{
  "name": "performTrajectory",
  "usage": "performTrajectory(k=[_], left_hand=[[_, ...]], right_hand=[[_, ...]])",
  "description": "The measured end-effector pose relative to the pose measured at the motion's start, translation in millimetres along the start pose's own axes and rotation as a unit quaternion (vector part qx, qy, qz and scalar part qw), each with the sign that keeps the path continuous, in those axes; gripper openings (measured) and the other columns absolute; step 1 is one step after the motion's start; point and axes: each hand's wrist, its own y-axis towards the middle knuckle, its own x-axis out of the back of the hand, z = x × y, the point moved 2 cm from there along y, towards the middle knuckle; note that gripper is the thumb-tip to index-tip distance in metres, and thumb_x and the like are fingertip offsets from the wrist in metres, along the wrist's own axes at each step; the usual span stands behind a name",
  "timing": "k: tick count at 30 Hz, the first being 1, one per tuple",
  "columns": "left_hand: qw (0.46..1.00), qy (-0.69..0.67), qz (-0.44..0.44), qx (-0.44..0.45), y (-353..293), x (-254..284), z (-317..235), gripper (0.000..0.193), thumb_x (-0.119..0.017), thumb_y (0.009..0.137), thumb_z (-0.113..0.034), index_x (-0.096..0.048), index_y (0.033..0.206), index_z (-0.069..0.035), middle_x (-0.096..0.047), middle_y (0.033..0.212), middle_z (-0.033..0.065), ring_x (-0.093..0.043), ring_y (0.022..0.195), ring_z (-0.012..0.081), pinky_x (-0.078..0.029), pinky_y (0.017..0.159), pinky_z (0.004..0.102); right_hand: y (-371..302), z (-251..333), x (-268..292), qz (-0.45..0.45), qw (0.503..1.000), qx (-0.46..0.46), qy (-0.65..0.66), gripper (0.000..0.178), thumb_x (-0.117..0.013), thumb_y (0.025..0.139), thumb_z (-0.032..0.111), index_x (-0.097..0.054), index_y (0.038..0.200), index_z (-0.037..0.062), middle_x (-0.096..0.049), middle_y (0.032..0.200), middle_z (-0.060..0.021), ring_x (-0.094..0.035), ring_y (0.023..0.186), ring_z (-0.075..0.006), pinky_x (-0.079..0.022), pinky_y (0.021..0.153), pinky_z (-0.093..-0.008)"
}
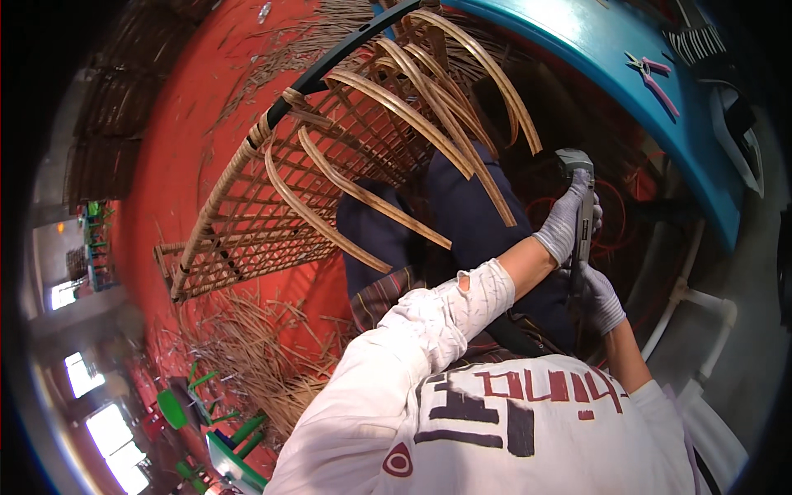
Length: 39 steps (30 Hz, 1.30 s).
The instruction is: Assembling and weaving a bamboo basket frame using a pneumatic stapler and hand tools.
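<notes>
My left hand (568, 216), in a grey knit glove, is wrapped round a long black and grey tool (584, 227) with a bulky metal head, apparently an air staple gun. My right hand (601, 301), gloved alike, has its fingers against the tool's lower end. Left of the hands, a woven rattan frame (272, 214) with an open lattice leans against my knees. Several loose rattan strips (412, 111) curve out from its upper edge toward me, their free ends hanging over my legs. A black bar (355, 41) runs along that edge, partly bound in rattan.
A blue table (561, 29) curves along the upper right, with pink-handled pliers (653, 82) on it. Cut rattan scraps (256, 355) litter the red floor (181, 173). A red hose (612, 227) coils beyond my hands. White pipes (701, 301) stand at right.
</notes>
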Motion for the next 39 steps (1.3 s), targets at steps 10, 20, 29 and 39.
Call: performTrajectory(k=[10,20,29,39], left_hand=[[1.0,0.007,-0.011,-0.016,20.2,2.4,20.6,0.039,-0.062,0.088,-0.059,-0.056,0.086,-0.02,-0.053,0.066,-0.0047,-0.054,0.052,0.009,-0.044,0.046,0.0262],[0.997,-0.023,-0.025,-0.063,16.1,0.0,10.5,0.029,-0.06,0.094,-0.047,-0.059,0.1,-0.019,-0.053,0.072,-0.0069,-0.051,0.058,0.0052,-0.041,0.052,0.0225],[0.987,-0.118,-0.018,-0.107,-12.1,-0.8,-29.3,0.019,-0.068,0.088,-0.032,-0.058,0.087,-0.016,-0.055,0.07,-0.0026,-0.055,0.06,0.0087,-0.046,0.055,0.0232],[0.997,-0.06,-0.041,-0.032,-10.3,32.4,-29.2,0.055,-0.057,0.089,-0.063,-0.056,0.094,-0.008,-0.058,0.077,0.0066,-0.058,0.067,0.0218,-0.051,0.063,0.0376]], right_hand=[[37.6,-21.7,20.2,-0.065,0.981,-0.034,-0.182,0.037,-0.076,0.081,0.041,-0.066,0.094,0.0079,-0.057,0.077,0.0042,-0.048,0.068,-0.0073,-0.039,0.062,-0.025],[73.2,-30.2,51.8,-0.098,0.908,0.131,-0.387,0.048,-0.068,0.086,0.038,-0.063,0.114,-0.0017,-0.069,0.108,-0.0106,-0.065,0.098,-0.0207,-0.049,0.086,-0.034],[60.3,-4.4,3.1,-0.127,0.888,0.133,-0.422,0.05,-0.076,0.082,0.033,-0.064,0.119,0.0015,-0.069,0.113,-0.0103,-0.063,0.102,-0.018,-0.049,0.091,-0.0342],[15.0,56.4,-58.5,-0.138,0.753,0.198,-0.612,0.067,-0.076,0.071,0.053,-0.063,0.116,0.005,-0.062,0.112,-0.0181,-0.059,0.11,-0.0333,-0.048,0.095,-0.0389]])
